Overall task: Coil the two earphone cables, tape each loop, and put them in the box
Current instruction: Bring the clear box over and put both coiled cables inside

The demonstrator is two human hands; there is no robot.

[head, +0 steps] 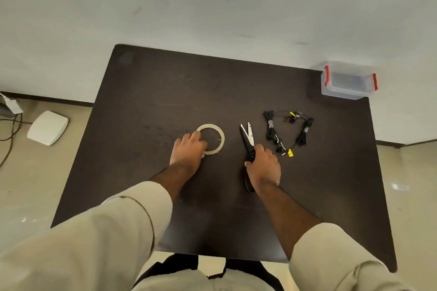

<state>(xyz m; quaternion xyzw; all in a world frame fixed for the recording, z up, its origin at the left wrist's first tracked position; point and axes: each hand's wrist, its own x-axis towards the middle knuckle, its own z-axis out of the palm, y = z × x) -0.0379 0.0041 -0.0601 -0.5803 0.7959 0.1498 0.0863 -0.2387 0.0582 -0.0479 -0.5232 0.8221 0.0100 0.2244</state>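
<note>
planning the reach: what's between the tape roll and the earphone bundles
The scissors, blades open, held by the right hand, in the head view.

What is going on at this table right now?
A person's left hand rests on a tape roll while the right hand grips the scissors, blades open. Two earphone cables lie coiled and taped beside them on the dark table. The box waits closed at the far right corner.

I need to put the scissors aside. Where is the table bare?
Bare: the whole far-left table beyond the tape roll, and the near edge between the sleeves. Crowded: scissors, the two earphone bundles, and the box at the far-right corner.
</note>
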